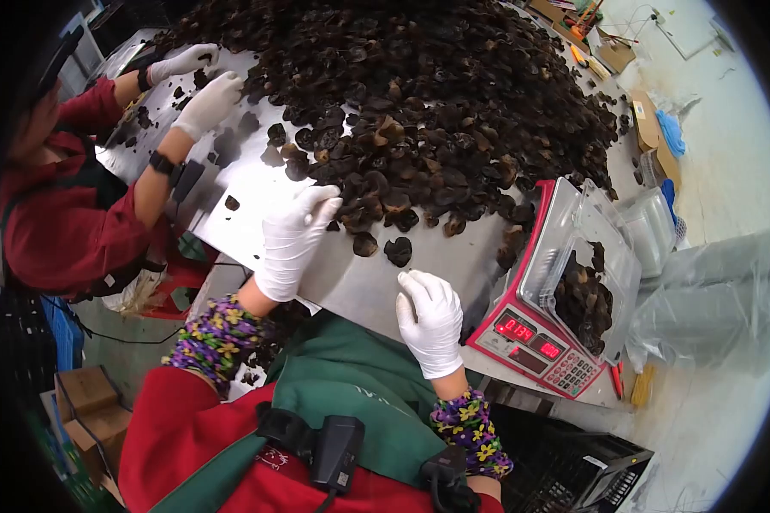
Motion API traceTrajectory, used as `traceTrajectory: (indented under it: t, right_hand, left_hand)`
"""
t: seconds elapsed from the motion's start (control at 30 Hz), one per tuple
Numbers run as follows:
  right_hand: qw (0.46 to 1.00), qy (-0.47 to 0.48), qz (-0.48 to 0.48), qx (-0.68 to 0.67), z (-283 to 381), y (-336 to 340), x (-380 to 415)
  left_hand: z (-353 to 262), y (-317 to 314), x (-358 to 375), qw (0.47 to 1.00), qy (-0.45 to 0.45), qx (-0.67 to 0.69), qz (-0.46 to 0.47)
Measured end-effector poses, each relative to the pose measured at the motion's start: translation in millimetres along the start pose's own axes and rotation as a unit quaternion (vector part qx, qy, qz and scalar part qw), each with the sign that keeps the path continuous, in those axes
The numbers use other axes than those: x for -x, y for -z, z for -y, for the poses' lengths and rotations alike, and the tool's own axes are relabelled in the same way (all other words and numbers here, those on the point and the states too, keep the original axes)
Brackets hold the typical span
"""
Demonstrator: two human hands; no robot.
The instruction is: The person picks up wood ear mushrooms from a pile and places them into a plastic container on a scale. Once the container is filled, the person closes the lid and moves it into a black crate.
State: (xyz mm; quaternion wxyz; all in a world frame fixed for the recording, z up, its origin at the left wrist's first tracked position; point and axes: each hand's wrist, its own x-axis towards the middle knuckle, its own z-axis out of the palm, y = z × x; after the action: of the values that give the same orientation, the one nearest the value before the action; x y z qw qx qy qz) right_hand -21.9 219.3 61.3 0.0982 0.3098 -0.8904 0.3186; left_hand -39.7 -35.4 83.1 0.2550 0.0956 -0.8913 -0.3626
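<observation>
My left hand (293, 235), in a white glove, is over the metal table (342, 278) with its fingers curled together at the near edge of a large pile of dark, dried, curled pieces (453, 103). Whatever its fingertips may hold is too small to make out. My right hand (428, 316), also gloved in white, is above the table's front edge, thumb and fingers apart, holding nothing. Just beyond it lies a loose dark piece (398, 251). To its right stands a red scale (522, 333) with lit red digits, bearing a clear plastic container (629, 282) of dark pieces.
At the left, a co-worker in a red top (77, 227) has two gloved hands over the table. Clear plastic containers (648, 229) and plastic bags (710, 299) are at the right. A black crate (573, 462) sits below the scale; cardboard boxes (90, 402) are at lower left.
</observation>
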Motion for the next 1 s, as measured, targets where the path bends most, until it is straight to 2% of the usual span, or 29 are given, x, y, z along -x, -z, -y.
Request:
traceTrajectory:
  t: [0.03,0.07,0.1,0.17,0.23,0.3,0.4,0.57,0.63,0.7,0.77,0.8,0.9,0.93,1.0]
  right_hand:
    - [1.0,0.002,0.002,-0.001,6.7,-0.4,-7.1]
    - [1.0,-0.017,-0.016,0.02,14.3,-0.3,-17.1]
    - [0.998,-0.035,-0.036,0.043,18.7,-2.0,-25.8]
    - [0.996,-0.024,-0.039,0.076,17.4,-7.2,-33.5]
    - [0.995,-0.01,-0.038,0.092,11.8,-16.3,-30.9]
    - [0.992,-0.029,-0.051,0.111,9.4,-14.5,-17.7]
    - [0.991,-0.053,-0.084,0.092,14.8,-6.2,-5.1]
    - [0.988,-0.071,-0.12,0.063,23.1,1.8,0.5]
    - [0.989,-0.065,-0.122,0.056,25.8,7.3,0.3]
    - [0.987,-0.059,-0.132,0.068,26.3,11.7,3.1]
    - [0.984,-0.083,-0.143,0.065,28.8,16.2,7.4]
    - [0.983,-0.086,-0.145,0.068,30.2,20.1,10.0]
    - [0.981,-0.095,-0.156,0.065,38.4,35.9,22.2]
    - [0.98,-0.097,-0.158,0.068,41.2,43.5,27.2]
    - [0.977,-0.113,-0.163,0.075,42.4,54.6,42.0]
  left_hand:
    - [-8.0,-7.2,-0.7,1.0,-0.007,0.002,0.008]
    - [-18.5,-7.7,-3.4,0.99,-0.123,-0.064,-0.007]
    - [-29.8,-15.5,-2.1,0.99,-0.128,-0.059,0.005]
    - [-30.0,-30.7,9.8,0.979,-0.177,-0.005,0.099]
    - [-30.9,-41.2,32.1,0.957,-0.252,-0.068,0.125]
    - [-30.0,-39.8,49.4,0.96,-0.245,0.006,0.133]
    - [-19.7,-33.7,59.0,0.967,-0.237,0.012,0.095]
    - [-8.6,-23.7,19.8,0.99,-0.144,-0.01,0.003]
    - [-18.2,-21.4,-12.5,0.984,-0.161,-0.075,0.003]
    - [-21.7,-27.1,-32.4,0.972,-0.208,-0.092,0.063]
    - [-1.4,-47.1,-38.3,0.953,-0.246,-0.077,0.159]
    - [-6.8,-49.8,-38.5,0.955,-0.26,-0.066,0.125]
    - [-21.5,-30.7,-25.9,0.967,-0.219,-0.012,0.132]
    - [-29.6,-20.2,-19.3,0.967,-0.235,0.004,0.101]
    - [-19.9,-13.9,5.2,0.969,-0.225,0.009,0.104]
